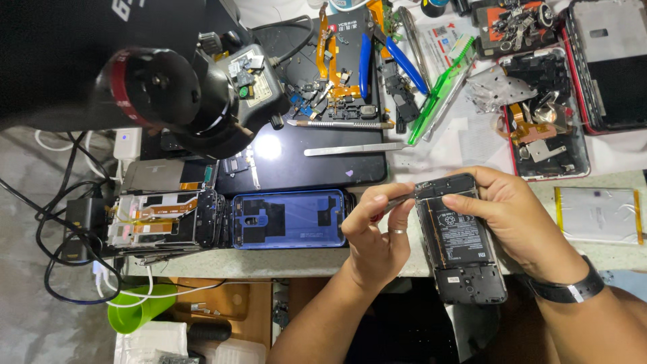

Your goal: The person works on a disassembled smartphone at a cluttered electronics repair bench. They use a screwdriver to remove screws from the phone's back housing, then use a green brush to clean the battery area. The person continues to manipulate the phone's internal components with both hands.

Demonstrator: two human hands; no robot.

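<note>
An opened black smartphone with its back cover off (461,239) is lying at the near edge of the cluttered pale table (472,145), its long axis running away from the person, its top end pointing toward the far side of the table and its bottom end overhanging the near edge. A black rectangular battery with a white-printed label (458,236) is filling its middle. The right hand (515,216), with a black band at the wrist, is arching over the phone from the right, its fingers (465,201) grasping the upper body of the phone. The left hand (377,226), wearing a ring, is coming up from below with its fingers pinched around a thin metal tool (399,199) whose tip is meeting the phone's top left corner. Just left, a blue phone back cover (288,219) is lying crosswise. To the far right, a flat silver battery pouch with yellow edges (597,214) is resting on the table.
</note>
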